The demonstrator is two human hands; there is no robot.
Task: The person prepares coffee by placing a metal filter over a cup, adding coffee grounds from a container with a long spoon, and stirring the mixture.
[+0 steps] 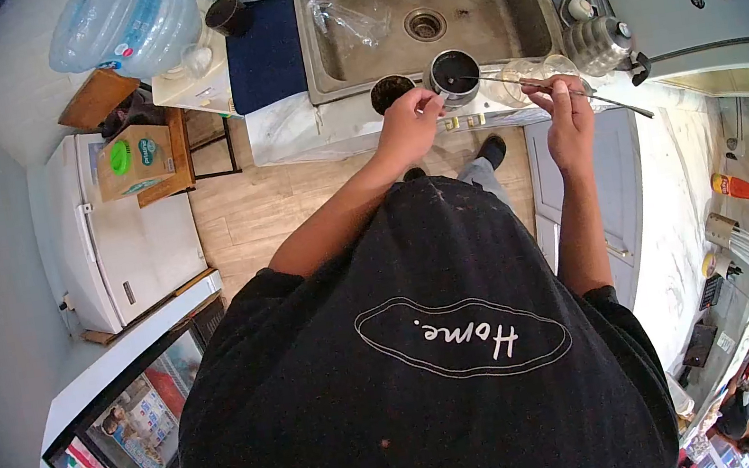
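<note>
The left hand [407, 124] grips the rim of a small metal cup [454, 74] on the counter's [302, 124] front edge, just before the sink [419, 7]. The right hand [562, 102] pinches a long thin rod [545, 85] whose tip sits in the cup. A hard stir could tip the cup off the edge, or spill it
</note>
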